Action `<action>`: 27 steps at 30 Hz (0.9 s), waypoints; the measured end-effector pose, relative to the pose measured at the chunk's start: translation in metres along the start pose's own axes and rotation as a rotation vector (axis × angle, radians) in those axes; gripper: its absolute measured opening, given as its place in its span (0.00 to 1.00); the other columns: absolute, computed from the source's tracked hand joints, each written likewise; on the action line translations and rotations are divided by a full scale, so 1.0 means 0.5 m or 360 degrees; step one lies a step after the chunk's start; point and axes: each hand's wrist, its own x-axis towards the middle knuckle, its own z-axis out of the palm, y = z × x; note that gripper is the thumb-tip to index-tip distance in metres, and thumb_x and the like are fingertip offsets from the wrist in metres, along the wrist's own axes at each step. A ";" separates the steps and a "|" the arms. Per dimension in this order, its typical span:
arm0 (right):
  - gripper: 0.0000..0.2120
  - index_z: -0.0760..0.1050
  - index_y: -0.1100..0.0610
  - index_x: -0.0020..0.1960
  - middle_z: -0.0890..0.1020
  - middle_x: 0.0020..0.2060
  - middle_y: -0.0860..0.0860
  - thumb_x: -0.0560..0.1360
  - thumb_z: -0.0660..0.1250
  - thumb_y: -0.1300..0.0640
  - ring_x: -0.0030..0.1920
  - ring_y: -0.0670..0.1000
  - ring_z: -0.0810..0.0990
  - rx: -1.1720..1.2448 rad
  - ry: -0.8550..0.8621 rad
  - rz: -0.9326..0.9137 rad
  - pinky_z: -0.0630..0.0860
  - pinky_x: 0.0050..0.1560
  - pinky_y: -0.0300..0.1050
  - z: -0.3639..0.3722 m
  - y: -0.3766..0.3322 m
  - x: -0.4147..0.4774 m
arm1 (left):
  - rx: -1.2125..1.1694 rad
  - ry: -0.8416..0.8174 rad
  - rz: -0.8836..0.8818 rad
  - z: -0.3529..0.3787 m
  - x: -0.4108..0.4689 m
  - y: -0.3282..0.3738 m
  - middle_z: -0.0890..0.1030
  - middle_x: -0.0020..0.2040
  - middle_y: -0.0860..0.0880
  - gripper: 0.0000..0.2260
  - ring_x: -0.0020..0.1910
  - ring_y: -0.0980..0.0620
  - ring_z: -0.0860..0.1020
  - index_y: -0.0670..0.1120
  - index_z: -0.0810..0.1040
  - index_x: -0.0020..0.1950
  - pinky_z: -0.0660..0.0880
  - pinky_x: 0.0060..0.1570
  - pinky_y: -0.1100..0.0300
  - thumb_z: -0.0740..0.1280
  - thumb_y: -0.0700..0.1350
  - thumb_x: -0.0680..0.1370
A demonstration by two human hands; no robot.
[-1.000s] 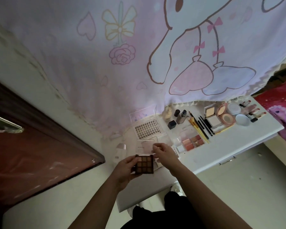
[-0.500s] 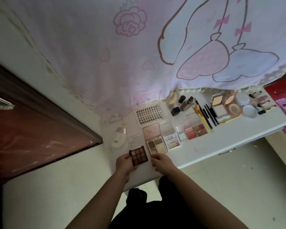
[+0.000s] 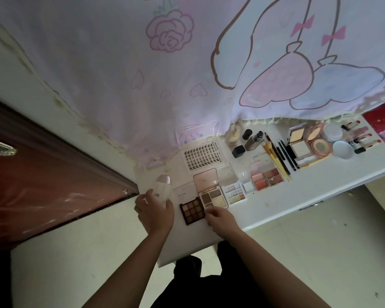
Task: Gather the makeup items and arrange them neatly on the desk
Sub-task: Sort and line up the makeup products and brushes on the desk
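Observation:
A dark nine-pan eyeshadow palette (image 3: 192,210) lies flat on the white desk (image 3: 320,183), near its left front corner. My right hand (image 3: 220,218) pinches the palette's right edge with curled fingers. My left hand (image 3: 155,210) has its fingers and thumb round the lower end of a white tube with a pink cap (image 3: 162,186), which lies left of the palette. An open pink-lidded palette (image 3: 209,192) sits just behind the dark one. To its right are a glitter palette (image 3: 235,193) and a blush palette (image 3: 267,178).
An open lash tray (image 3: 201,156), small bottles (image 3: 251,141), brushes and pencils (image 3: 278,156), compacts (image 3: 300,141) and lipsticks (image 3: 360,136) line the desk's back and right. A printed curtain (image 3: 187,63) hangs over the desk's back edge. A dark door (image 3: 42,178) stands at left.
The dark palette went from held in both hands down onto the desk. My left hand let go of it and moved left onto the white tube. The camera tilted down.

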 end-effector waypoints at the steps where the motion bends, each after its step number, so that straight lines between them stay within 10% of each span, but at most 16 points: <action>1: 0.10 0.81 0.49 0.55 0.81 0.44 0.45 0.76 0.64 0.56 0.51 0.50 0.80 0.0003 0.0017 -0.0007 0.77 0.58 0.49 -0.003 -0.002 0.000 | 0.0023 -0.0019 -0.0005 0.001 0.014 0.005 0.67 0.69 0.39 0.26 0.65 0.37 0.65 0.42 0.69 0.69 0.69 0.60 0.43 0.71 0.47 0.74; 12: 0.10 0.81 0.51 0.56 0.84 0.49 0.48 0.77 0.65 0.53 0.52 0.52 0.82 0.0143 0.0107 -0.0099 0.79 0.57 0.56 -0.022 -0.037 0.003 | -0.0797 -0.0378 -0.0617 -0.006 0.101 -0.019 0.82 0.53 0.42 0.19 0.48 0.44 0.80 0.39 0.80 0.59 0.78 0.50 0.52 0.77 0.44 0.70; 17: 0.09 0.79 0.53 0.58 0.84 0.47 0.48 0.81 0.62 0.54 0.49 0.50 0.82 0.0440 0.0087 -0.0255 0.80 0.49 0.44 -0.039 -0.126 -0.027 | -0.1165 -0.0283 -0.0370 -0.081 0.067 0.005 0.81 0.55 0.45 0.15 0.49 0.46 0.80 0.46 0.77 0.59 0.78 0.47 0.51 0.74 0.44 0.74; 27: 0.16 0.75 0.51 0.49 0.82 0.43 0.49 0.82 0.57 0.41 0.40 0.47 0.79 0.0466 0.0295 -0.0580 0.74 0.41 0.41 -0.055 -0.270 -0.075 | -0.1308 -0.0918 0.0167 -0.203 0.011 0.115 0.80 0.52 0.47 0.07 0.45 0.49 0.75 0.52 0.80 0.56 0.69 0.37 0.58 0.66 0.48 0.80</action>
